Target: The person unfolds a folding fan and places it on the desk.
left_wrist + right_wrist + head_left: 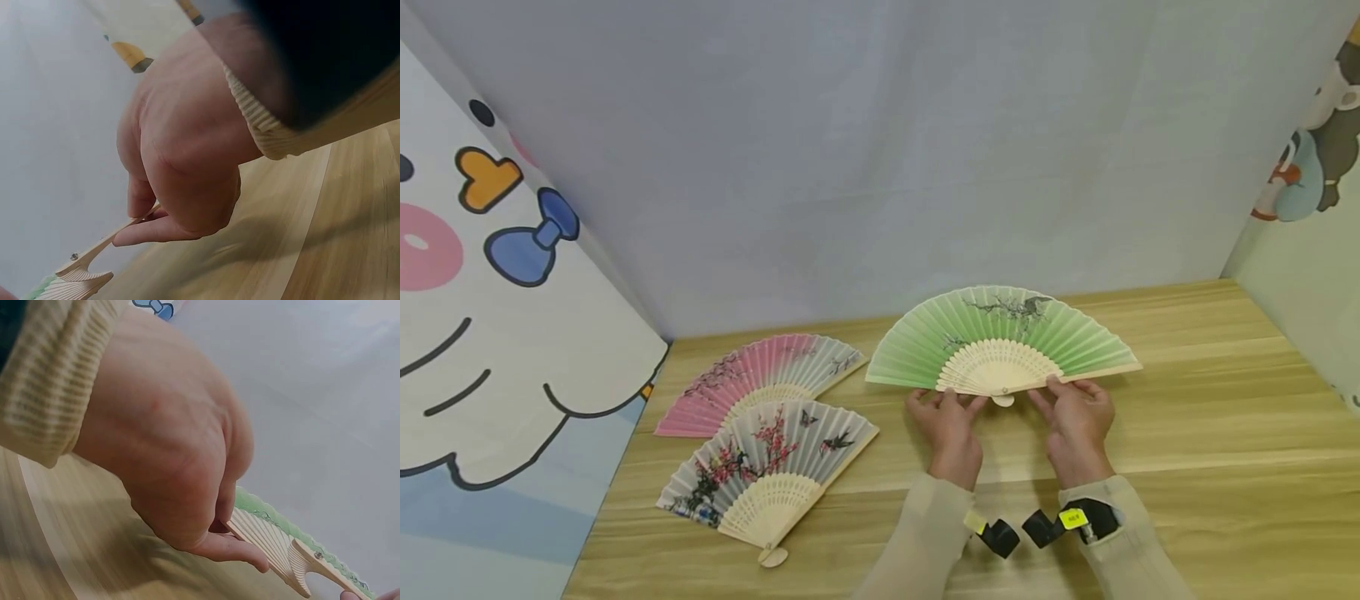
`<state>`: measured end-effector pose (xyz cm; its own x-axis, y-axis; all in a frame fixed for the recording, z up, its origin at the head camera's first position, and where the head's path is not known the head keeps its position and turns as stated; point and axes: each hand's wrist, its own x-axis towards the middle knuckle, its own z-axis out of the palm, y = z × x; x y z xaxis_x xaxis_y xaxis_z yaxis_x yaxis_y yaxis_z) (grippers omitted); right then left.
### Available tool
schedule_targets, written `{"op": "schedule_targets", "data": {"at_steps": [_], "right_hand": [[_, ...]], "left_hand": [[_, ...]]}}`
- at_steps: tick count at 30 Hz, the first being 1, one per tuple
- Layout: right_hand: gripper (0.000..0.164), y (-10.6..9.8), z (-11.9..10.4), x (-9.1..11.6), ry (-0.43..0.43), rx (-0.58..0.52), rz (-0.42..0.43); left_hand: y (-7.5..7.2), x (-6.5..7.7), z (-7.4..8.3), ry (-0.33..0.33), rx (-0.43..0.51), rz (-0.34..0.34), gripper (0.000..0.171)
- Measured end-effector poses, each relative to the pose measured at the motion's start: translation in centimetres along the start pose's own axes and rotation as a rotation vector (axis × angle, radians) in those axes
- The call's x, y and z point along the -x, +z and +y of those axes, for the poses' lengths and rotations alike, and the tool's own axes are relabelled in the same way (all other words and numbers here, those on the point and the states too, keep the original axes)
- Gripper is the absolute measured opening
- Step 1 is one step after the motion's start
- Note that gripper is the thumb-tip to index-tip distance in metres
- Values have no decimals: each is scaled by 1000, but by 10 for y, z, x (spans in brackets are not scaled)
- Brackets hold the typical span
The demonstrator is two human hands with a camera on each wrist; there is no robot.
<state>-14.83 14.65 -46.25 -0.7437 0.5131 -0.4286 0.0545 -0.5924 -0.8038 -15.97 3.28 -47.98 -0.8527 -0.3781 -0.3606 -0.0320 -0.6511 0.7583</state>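
Note:
A green folding fan with a dark branch-and-bird print is spread wide above the wooden table. My left hand pinches its lower edge left of the pivot, thumb and fingers on the pale ribs. On the other side of the pivot, my right hand pinches the lower edge near the right guard stick; the slats show beyond the thumb in the right wrist view. To the left lie a pink-and-white folding fan and a grey-white folding fan with red blossoms, both spread open.
The wooden table meets a pale cloth backdrop behind. Cartoon-printed panels stand at the left and right. The blossom fan overlaps the lower part of the pink one.

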Motion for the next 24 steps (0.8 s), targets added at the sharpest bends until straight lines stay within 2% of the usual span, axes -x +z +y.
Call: {"op": "schedule_targets", "data": {"at_steps": [8, 14, 24], "right_hand": [[23, -1, -2, -5, 26, -44, 17], [21, -2, -3, -11, 33, -24, 22], [23, 0, -2, -25, 44, 9, 26]], "left_hand": [[6, 0, -3, -35, -4, 28, 34], [11, -2, -6, -55, 10, 61, 35], [18, -5, -7, -46, 6, 69, 32]]}}
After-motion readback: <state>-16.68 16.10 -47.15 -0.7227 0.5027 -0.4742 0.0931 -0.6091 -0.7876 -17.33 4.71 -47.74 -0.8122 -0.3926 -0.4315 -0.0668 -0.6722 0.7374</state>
